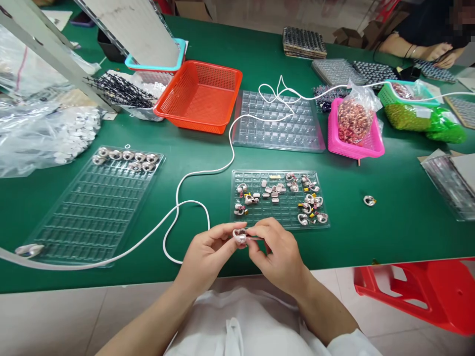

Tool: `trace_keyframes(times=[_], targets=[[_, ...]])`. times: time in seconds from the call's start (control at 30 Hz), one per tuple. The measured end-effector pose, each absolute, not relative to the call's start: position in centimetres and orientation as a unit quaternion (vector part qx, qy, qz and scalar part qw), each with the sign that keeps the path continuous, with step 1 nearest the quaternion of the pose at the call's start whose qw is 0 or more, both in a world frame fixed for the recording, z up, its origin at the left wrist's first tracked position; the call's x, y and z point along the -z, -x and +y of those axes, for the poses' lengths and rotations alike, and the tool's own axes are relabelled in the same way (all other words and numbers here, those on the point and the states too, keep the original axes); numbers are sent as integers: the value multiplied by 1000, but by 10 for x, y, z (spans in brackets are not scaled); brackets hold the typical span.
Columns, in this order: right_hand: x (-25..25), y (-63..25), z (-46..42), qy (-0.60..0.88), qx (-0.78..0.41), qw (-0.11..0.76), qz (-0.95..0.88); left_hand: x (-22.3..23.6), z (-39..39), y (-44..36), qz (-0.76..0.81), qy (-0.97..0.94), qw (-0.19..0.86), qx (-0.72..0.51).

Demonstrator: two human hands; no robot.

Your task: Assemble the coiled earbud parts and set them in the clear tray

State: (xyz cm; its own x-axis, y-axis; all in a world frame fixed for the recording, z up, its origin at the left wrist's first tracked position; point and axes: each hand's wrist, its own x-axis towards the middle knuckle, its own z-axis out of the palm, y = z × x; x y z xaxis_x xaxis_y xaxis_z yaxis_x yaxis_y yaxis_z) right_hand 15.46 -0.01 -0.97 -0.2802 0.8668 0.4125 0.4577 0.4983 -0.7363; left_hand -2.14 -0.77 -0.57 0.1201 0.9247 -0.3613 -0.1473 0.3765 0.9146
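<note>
Between both hands, just in front of the near clear tray, is a small shiny, pale curved piece (240,237) that looks like an ear-clip earphone shell. My left hand (208,254) pinches its left side between thumb and fingers. On its right side the fingertips of my right hand (276,252) are closed against it. A thin pale edge shows by the right fingers; I cannot tell what it is. Just beyond my hands, the clear compartment tray (274,217) bears similar curved pieces with yellow tabs (309,200) and several small pale caps (275,194).
At left, another clear tray (81,212) carries several finished-looking shells. A white cable (178,198) winds across the green table. Farther back stand an orange basket (200,104), an empty-looking tray (278,131) and a pink basket (356,148). One loose piece (369,200) lies right. A co-worker's hands (441,54) show far right.
</note>
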Motion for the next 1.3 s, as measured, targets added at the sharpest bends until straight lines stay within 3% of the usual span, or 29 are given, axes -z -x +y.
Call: trace_keyframes(times=[0.3, 0.63, 1.0, 1.1, 1.3], targets=[[9, -158, -5, 397, -331, 445, -731, 16, -12, 24, 490, -415, 616, -456], [7, -168, -10, 362, -443, 463, -677, 20, -14, 28, 413, -404, 655, -487], [6, -163, -7, 377, -394, 452, -706, 11, -13, 27, 449, -402, 645, -470], [6, -162, -9, 397, -455, 436, -667, 6, -12, 28, 464, -444, 617, -454], [11, -159, -5, 423, -696, 388, -432, 6, -12, 26, 483, -513, 550, -449]])
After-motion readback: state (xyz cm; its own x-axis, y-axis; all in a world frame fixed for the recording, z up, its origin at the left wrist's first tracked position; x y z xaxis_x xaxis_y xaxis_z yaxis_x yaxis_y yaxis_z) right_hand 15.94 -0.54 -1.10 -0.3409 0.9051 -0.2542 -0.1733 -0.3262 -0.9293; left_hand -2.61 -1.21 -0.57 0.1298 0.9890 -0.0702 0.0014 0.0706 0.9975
